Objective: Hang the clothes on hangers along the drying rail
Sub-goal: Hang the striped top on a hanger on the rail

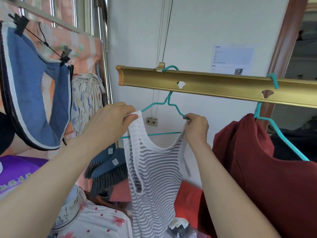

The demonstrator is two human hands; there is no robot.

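Left hand (pixel 111 121) pinches the left strap of the striped tank top (pixel 154 172) at the shoulder of the teal hanger (pixel 169 103). Right hand (pixel 197 126) grips the right strap together with the hanger's right end. The hanger's hook sits over the gold drying rail (pixel 214 83); the top hangs below it. A dark red garment (pixel 257 160) hangs on a second teal hanger (pixel 274 127) just to the right.
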